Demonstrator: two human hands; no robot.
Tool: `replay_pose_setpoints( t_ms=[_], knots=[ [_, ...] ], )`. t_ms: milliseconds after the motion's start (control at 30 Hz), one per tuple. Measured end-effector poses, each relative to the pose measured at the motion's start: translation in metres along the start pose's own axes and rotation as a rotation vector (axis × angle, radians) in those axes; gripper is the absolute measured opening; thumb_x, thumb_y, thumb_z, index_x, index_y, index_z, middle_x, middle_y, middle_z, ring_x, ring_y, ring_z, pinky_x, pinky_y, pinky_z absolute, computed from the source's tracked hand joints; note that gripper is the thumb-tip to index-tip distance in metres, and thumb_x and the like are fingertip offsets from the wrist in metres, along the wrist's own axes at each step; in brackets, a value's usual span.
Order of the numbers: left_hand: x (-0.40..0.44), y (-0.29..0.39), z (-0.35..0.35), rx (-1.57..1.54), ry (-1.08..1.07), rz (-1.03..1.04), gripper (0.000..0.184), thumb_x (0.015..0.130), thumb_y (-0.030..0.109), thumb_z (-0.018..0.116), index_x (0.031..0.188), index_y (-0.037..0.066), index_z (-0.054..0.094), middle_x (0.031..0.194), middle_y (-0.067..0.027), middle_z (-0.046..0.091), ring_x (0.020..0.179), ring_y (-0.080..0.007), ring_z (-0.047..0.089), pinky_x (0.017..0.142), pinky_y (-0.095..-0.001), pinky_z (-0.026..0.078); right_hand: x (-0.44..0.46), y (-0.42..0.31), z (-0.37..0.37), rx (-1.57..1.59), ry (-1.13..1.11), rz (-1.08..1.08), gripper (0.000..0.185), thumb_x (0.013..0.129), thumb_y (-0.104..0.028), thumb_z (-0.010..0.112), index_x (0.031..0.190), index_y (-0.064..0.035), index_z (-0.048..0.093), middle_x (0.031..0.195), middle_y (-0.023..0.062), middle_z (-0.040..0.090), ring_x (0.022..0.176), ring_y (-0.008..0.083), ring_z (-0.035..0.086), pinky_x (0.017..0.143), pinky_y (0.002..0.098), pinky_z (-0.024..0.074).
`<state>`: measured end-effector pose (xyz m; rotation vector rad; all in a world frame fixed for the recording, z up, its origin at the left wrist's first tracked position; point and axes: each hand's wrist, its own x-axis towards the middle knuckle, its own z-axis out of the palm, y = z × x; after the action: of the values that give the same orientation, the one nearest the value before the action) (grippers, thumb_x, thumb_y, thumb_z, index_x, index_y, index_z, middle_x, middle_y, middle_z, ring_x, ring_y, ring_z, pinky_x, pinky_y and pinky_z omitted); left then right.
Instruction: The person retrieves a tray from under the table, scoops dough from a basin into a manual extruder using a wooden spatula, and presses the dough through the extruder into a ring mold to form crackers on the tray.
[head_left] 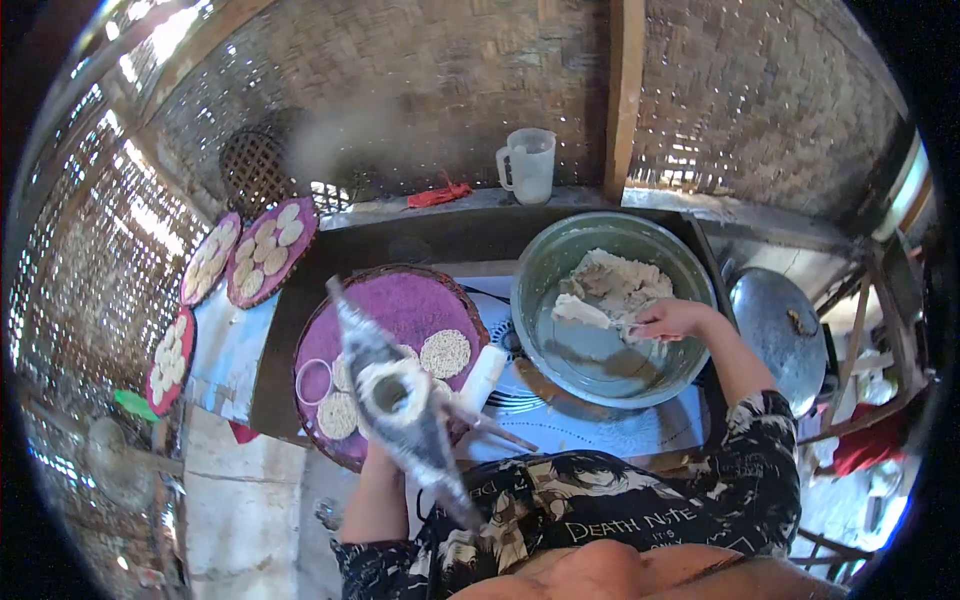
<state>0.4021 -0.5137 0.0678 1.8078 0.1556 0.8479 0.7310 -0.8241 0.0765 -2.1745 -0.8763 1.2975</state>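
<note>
My right hand [672, 319] reaches into a large grey-green basin [535, 345] and grips the handle of a spoon [618, 323]. A lump of pale dough [580, 310] sits at the spoon's end, near the larger mass of dough [625, 280]. On the left, a long dough-smeared hand press [432, 455] with a round, hollow middle is held up over a purple-covered round tray [385, 300]. My left hand [374, 455] is at its underside, fingers mostly hidden behind it. Flat, round strand-textured cakes [445, 354] lie on the tray, partly covered by the press.
A pale ring [313, 381] lies on the tray and a white cylinder [484, 377] by its right edge. Smaller trays of round cakes [270, 252] stand at far left. A plastic jug [530, 167] and red bag [438, 195] sit behind. A metal lid [778, 325] is at right.
</note>
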Motion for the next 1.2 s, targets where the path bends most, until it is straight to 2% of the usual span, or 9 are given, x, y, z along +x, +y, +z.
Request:
replay_pose_setpoints(
  t_ms=[33,67,100,267,367,633,933,1100,1200],
  knots=[
    [0.004,-0.014,-0.001,0.292,-0.033,0.122,0.027,0.07,0.006,0.067,0.095,0.003,0.057,0.086,-0.0055,0.061,0.076,-0.017,0.059,0.074,-0.0324,0.048,-0.019,-0.015,-0.006,-0.006,-0.025,-0.06,0.03,0.083,-0.033,0.059,0.095,-0.0058,0.063,0.057,-0.0035,0.046,0.046,0.0057,0.038,0.042,0.0219,0.0317],
    [0.015,-0.018,0.012,-0.257,0.067,-0.302,0.028,0.067,0.009,0.069,0.093,0.003,0.06,0.082,-0.0056,0.063,0.077,-0.0172,0.061,0.074,-0.0336,0.049,-0.038,-0.03,-0.012,-0.013,-0.053,-0.121,0.031,0.084,-0.032,0.057,0.101,-0.0055,0.062,0.058,-0.0035,0.047,0.048,0.0052,0.039,0.043,0.0216,0.032],
    [0.028,0.014,0.03,0.254,-0.037,-0.02,0.036,0.065,0.016,0.072,0.096,0.003,0.059,0.086,-0.0079,0.064,0.078,-0.0183,0.061,0.075,-0.0332,0.049,-0.054,-0.044,-0.017,-0.019,-0.081,-0.183,0.034,0.085,-0.031,0.056,0.106,-0.0051,0.061,0.059,-0.0034,0.047,0.05,0.0048,0.039,0.044,0.0214,0.0322],
    [0.051,0.045,0.073,0.407,-0.374,-0.172,0.048,0.063,0.034,0.07,0.098,0.004,0.059,0.09,-0.0172,0.062,0.083,-0.032,0.061,0.075,-0.0384,0.048,-0.108,-0.115,-0.019,0.016,-0.256,-0.364,0.037,0.088,-0.027,0.052,0.112,-0.0003,0.057,0.061,-0.0026,0.047,0.051,0.0047,0.038,0.043,0.0191,0.0299],
    [0.044,0.01,0.089,0.294,-0.338,0.064,0.054,0.062,0.032,0.071,0.104,0.003,0.056,0.094,-0.0185,0.061,0.089,-0.0339,0.059,0.078,-0.0376,0.047,-0.111,-0.135,-0.014,0.008,-0.345,-0.354,0.037,0.088,-0.028,0.053,0.112,-0.0007,0.058,0.064,-0.0015,0.05,0.054,0.0065,0.042,0.046,0.0216,0.0341],
    [0.043,0.055,0.074,0.345,-0.412,-0.017,0.049,0.061,0.027,0.073,0.101,0.003,0.058,0.095,-0.0171,0.062,0.09,-0.032,0.06,0.079,-0.0356,0.046,-0.13,-0.193,0.013,-1.004,0.433,-0.629,0.029,0.072,-0.026,0.063,0.1,-0.017,0.065,0.07,0.0074,0.056,0.071,0.0278,0.057,0.062,0.0359,0.0452],
    [0.049,0.011,0.083,0.212,-0.39,-0.052,0.037,0.071,0.024,0.065,0.102,0.006,0.059,0.099,-0.0132,0.063,0.093,-0.0277,0.059,0.08,-0.035,0.046,-0.105,-0.206,0.108,-1.761,0.874,-0.941,0.028,0.072,-0.017,0.054,0.098,-0.0057,0.06,0.075,0.0014,0.053,0.065,0.0163,0.051,0.057,0.032,0.0385],
    [0.055,0.004,0.072,0.147,-0.32,0.072,0.033,0.077,0.021,0.059,0.107,0.007,0.058,0.104,-0.0137,0.061,0.098,-0.0278,0.058,0.083,-0.0343,0.045,-0.131,-0.211,0.06,-1.355,0.987,-1.029,0.012,0.07,-0.018,0.058,0.081,-0.0129,0.059,0.065,0.0008,0.048,0.063,0.0187,0.054,0.056,0.0344,0.042],
    [0.062,-0.016,0.059,-0.171,-0.293,-0.215,0.039,0.073,0.014,0.067,0.109,0.003,0.056,0.11,-0.008,0.058,0.097,-0.017,0.056,0.085,-0.0315,0.043,-0.164,-0.218,0.039,-1.205,1.063,-0.946,0.012,0.066,-0.02,0.063,0.074,-0.0132,0.057,0.061,0.0027,0.048,0.06,0.0216,0.054,0.053,0.0363,0.0423]
  ],
)
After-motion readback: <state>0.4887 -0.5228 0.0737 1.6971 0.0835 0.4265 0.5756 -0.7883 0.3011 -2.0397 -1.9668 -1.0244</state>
